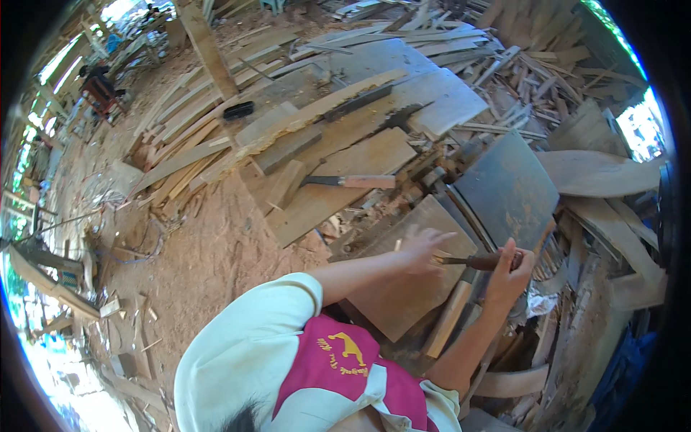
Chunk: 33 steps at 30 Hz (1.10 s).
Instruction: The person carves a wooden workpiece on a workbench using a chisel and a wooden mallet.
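Observation:
My right hand is closed around the brown handle of a slim hand tool, which looks like a chisel. Its thin metal shaft points left toward my left hand. The left hand's fingers are spread, and the tool's tip ends beside or under them; whether they touch I cannot tell. Both hands are above a flat brown plate of what looks like a machine table. A grey metal plate lies just beyond, across a narrow gap. Close to my right forearm rests a pale wooden bar.
Ahead on the left, a wooden board carries a wooden-handled blade and a wood block. A long rough-edged plank lies behind, near a black brush-like object. Scrap wood is heaped at the far right. Sawdust covers the floor.

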Motion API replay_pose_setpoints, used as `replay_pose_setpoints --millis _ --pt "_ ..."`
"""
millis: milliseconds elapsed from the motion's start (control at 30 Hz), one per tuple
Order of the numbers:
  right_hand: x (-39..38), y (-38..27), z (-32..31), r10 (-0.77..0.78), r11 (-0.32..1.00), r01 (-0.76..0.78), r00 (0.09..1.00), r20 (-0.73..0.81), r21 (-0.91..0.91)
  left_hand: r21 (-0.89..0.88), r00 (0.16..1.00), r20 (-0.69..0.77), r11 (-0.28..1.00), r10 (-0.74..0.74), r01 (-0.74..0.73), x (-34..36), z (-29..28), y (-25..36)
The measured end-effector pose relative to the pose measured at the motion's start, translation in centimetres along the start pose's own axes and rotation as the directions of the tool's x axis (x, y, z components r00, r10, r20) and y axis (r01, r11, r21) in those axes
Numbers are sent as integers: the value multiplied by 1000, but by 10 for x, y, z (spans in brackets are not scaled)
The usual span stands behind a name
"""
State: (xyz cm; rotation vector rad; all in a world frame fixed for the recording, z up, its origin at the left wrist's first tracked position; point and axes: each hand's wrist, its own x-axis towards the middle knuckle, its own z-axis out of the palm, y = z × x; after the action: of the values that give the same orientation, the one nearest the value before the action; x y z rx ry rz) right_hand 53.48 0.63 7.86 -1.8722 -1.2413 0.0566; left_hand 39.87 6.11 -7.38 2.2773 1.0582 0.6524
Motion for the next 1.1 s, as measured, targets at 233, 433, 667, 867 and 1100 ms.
replay_pose_setpoints --millis 233,433,667,867,1100 --pt "-5 2 -8 -169 976 166 986 -9 -141 -762 960 -23 617 278 -196 64 -35 96" --pt "-28 86 -18 61 940 -62 998 16 335 -637 918 -83 688 387 -347 65 -18 105" --pt "-122 143 -29 543 711 -319 815 201 -627 -612 925 -75 715 372 -337 68 -13 105" --pt "-172 189 -17 683 632 -487 718 136 -603 -565 923 -65 748 380 -348 65 -9 107" --pt "-182 171 -24 672 606 -376 713 198 -701 -591 921 -81 726 382 -353 67 -18 105"
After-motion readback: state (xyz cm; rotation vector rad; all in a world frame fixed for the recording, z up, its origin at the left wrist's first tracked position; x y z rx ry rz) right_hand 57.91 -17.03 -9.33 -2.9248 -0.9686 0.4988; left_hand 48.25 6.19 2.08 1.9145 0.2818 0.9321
